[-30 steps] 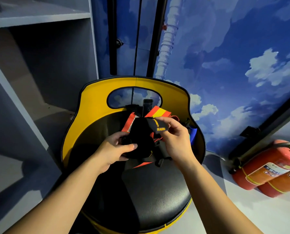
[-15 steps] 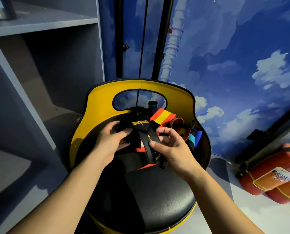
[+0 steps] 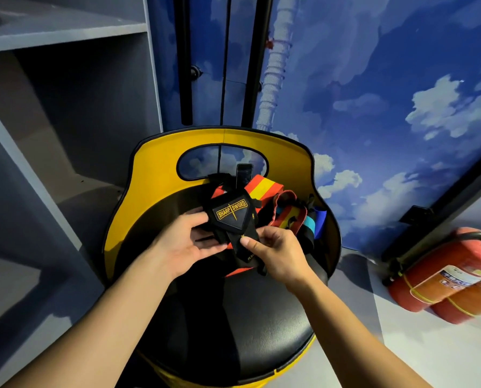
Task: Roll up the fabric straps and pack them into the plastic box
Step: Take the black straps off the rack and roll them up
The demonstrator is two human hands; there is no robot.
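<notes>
Both hands meet over the black seat of a yellow-backed chair, working on a black fabric strap with a triangular patch that reads SHARP SWORD in yellow. The left hand lies palm up under the strap's left side, its fingers loosely curled beneath the patch, so its grip is gently closed around that end. The right hand pinches the narrow tail of the strap between thumb and forefinger just below the patch's point, its grip clamped on the webbing. The strap is held just above the seat, its lower end hanging toward the cushion. Behind it, against the chair back, lies a heap of other straps: one orange and yellow, one with red, teal and blue bands, tangled together. A dark phone stands upright against the back's oval opening. To the right, two red fire extinguishers lie on the floor by the cloud-painted wall; grey shelving stands to the left.
</notes>
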